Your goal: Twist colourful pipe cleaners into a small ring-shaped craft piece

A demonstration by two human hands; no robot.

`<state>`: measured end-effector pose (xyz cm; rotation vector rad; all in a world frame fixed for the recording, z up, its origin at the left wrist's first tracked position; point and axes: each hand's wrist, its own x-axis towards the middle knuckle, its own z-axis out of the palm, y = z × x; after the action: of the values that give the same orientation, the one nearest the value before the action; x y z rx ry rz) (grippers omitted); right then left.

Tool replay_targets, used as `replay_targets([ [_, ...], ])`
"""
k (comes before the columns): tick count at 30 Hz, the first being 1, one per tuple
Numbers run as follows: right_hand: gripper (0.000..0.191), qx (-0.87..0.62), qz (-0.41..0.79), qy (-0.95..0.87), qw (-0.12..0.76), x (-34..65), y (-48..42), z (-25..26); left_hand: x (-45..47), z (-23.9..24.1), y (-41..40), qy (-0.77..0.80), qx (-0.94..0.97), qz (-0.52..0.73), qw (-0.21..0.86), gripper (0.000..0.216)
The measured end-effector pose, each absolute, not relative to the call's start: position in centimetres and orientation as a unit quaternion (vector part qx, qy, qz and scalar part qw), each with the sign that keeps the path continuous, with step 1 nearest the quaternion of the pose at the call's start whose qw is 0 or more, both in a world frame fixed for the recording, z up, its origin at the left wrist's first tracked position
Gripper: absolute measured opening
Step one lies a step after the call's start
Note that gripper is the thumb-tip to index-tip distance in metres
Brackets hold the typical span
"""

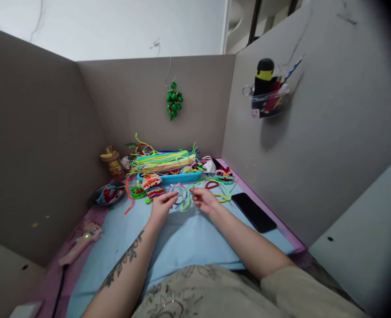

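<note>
Both of my hands are together over the blue cloth (pixel 122 247). My left hand (pixel 163 205) is closed in a pinch at the near edge of a pastel pink, lilac and green pipe cleaner piece (pixel 179 189) bent into loops. My right hand (pixel 203 199), fingers curled, pinches at the other side of it, where a thin pale strand shows. What lies exactly between the fingertips is too small to make out fully. Just beyond my left hand lies a striped multicoloured pipe cleaner piece (pixel 154 192). Loose green and yellow pipe cleaners (pixel 226 196) spread past my right hand.
A blue tray (pixel 182 178) heaped with pipe cleaners (pixel 165 161) stands at the back. A black phone (pixel 254 213) lies right, a pink glue gun (pixel 82 243) and a dark bowl (pixel 97 197) left. Grey partitions (pixel 195 101) enclose the table. A plastic holder (pixel 268 99) hangs right.
</note>
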<state>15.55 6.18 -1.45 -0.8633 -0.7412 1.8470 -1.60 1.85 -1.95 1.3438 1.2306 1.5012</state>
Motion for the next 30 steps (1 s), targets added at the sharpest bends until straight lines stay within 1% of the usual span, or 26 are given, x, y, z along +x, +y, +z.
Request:
replay_targets([
  [2,0.013,-0.355,0.734,-0.355,0.457,15.0,5.7,-1.9,-1.6,-1.9,1.7,0.477,0.526,0.592,0.382,0.032],
  [6,0.028,-0.369,0.677,-0.474,0.424,14.1,4.8,-2.3,-1.6,-1.8,1.7,0.477,0.525,0.592,0.382,0.034],
  [8,0.029,-0.374,0.667,-0.490,0.419,14.0,4.6,-2.2,-1.6,-1.9,1.7,0.485,0.527,0.588,0.377,0.034],
  [10,0.025,-0.376,0.670,-0.488,0.415,14.0,4.5,-2.0,-1.7,-2.0,1.7,0.493,0.540,0.580,0.359,0.034],
  [12,0.020,-0.363,0.691,-0.481,0.398,14.0,4.4,-1.8,-1.7,-2.2,1.7,0.496,0.567,0.578,0.314,0.031],
  [16,0.028,-0.325,0.738,-0.462,0.369,13.8,4.0,-1.9,-1.5,-2.6,1.3,0.459,0.663,0.569,0.161,0.021],
  [18,0.028,-0.321,0.742,-0.449,0.381,13.6,4.0,-2.1,-1.3,-2.6,1.1,0.431,0.706,0.553,0.103,0.021],
  [21,0.025,-0.327,0.732,-0.428,0.419,13.2,4.1,-2.7,-1.1,-2.6,0.8,0.405,0.735,0.541,0.060,0.022],
  [24,0.028,-0.332,0.713,-0.398,0.472,12.8,4.3,-3.1,-1.2,-2.5,0.8,0.410,0.723,0.554,0.048,0.022],
  [26,0.030,-0.340,0.706,-0.389,0.484,12.7,4.4,-3.3,-1.3,-2.5,0.9,0.425,0.698,0.574,0.052,0.021],
  [28,0.027,-0.349,0.697,-0.426,0.459,12.7,4.2,-3.3,-1.4,-2.5,1.0,0.445,0.668,0.593,0.065,0.020],
  [30,0.023,-0.335,0.677,-0.514,0.405,12.7,3.7,-3.2,-1.5,-2.5,1.1,0.466,0.639,0.605,0.090,0.020],
])
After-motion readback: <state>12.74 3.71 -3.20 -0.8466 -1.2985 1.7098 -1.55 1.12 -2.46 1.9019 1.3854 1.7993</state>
